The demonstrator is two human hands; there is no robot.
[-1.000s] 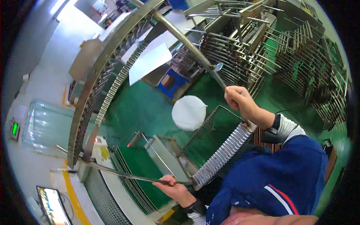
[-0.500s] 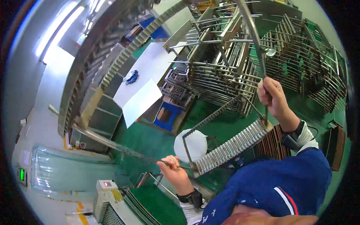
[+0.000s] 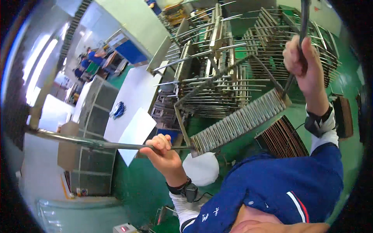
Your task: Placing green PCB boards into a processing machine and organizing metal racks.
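A metal rack frame [image 3: 239, 123] is held up in the air between my hands. Its near end is a ribbed bar with a row of closely set metal pieces, and long rods run from it toward the far slotted bar [image 3: 64, 48], which is cut off at the upper left. My left hand [image 3: 163, 153] is closed round the left rod, just beyond the ribbed bar. Round the right rod, my right hand [image 3: 305, 62] makes a fist higher up in the picture. Both wrists wear black bands.
Many similar metal racks [image 3: 217, 83] stand stacked ahead, with more at the far right [image 3: 295, 50]. A white table [image 3: 132, 87] bears a white sheet [image 3: 136, 132] and a blue-and-white bundle [image 3: 117, 110]. Below is a round white stool [image 3: 201, 169]. People [image 3: 93, 58] sit far left.
Both hands and the rack sit higher in the picture, my left hand further left and my right further right. The view has shifted too, bringing in people in the background. Both grips stay closed.
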